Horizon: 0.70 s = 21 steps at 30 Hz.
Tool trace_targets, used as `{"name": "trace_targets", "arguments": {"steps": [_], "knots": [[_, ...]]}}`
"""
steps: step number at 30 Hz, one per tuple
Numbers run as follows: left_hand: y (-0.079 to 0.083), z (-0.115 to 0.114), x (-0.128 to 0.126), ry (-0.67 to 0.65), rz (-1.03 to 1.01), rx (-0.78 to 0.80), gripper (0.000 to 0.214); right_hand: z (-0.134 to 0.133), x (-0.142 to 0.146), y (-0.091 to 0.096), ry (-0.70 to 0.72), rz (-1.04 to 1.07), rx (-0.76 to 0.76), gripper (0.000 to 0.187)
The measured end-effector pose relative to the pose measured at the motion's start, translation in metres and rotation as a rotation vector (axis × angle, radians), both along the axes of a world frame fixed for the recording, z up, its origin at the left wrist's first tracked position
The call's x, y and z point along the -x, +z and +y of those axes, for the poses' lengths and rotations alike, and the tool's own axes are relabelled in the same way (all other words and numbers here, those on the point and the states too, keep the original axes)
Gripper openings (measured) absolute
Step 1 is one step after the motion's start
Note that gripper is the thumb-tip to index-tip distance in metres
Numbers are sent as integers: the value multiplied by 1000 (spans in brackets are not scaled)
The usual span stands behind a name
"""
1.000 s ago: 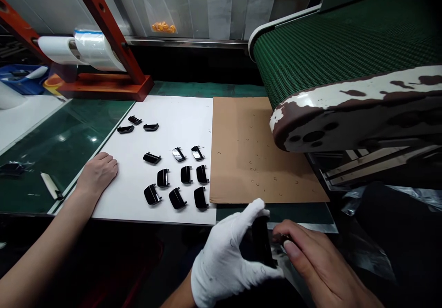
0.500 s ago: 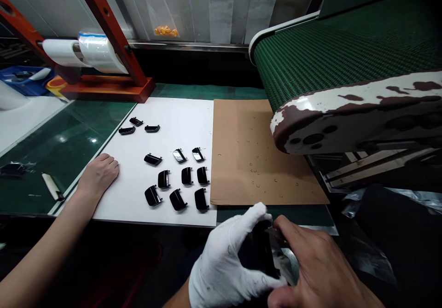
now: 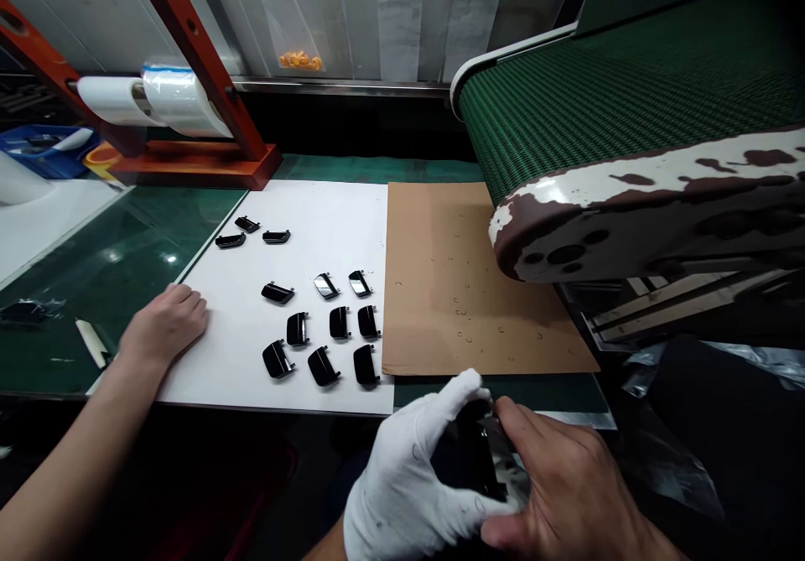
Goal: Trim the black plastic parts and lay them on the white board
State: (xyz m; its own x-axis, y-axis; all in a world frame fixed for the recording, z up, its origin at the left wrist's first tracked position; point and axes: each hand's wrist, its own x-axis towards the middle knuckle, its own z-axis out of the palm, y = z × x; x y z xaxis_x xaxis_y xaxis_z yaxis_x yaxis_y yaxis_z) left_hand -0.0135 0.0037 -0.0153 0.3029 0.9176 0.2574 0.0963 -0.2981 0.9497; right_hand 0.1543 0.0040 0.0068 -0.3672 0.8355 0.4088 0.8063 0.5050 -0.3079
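Observation:
My left hand [image 3: 418,477], in a white glove, grips a glossy black plastic part [image 3: 479,452] between thumb and fingers just in front of the table edge. My bare right hand [image 3: 559,477] closes on the same part from the right, thumb and forefinger at its side. Much of the held part is hidden in shadow and behind the fingers. Beyond my hands, several similar black plastic parts [image 3: 323,366] lie in loose rows on a white sheet [image 3: 327,217]. Right of them is a brown cardboard sheet [image 3: 433,284] with small dark curved bits scattered over it.
A co-worker's hand [image 3: 167,322] rests on the white sheet's left edge. A green conveyor belt [image 3: 604,100] overhangs the cardboard at right. At the back left stands a wooden frame [image 3: 189,167] with film rolls [image 3: 179,100]. A pale-handled tool [image 3: 93,343] lies at left.
The co-worker's hand has shifted slightly left and down. My two hands keep hold of the black plastic part, its tilt slightly changed.

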Motion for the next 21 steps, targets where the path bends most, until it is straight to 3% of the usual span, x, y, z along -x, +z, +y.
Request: {"name": "trace_targets", "arguments": {"steps": [7, 21], "knots": [[3, -2, -5, 96, 14, -8, 73, 1, -2, -11, 20, 35, 25, 99], [-2, -2, -7, 94, 22, 48, 74, -1, -8, -17, 58, -5, 1, 88]]}}
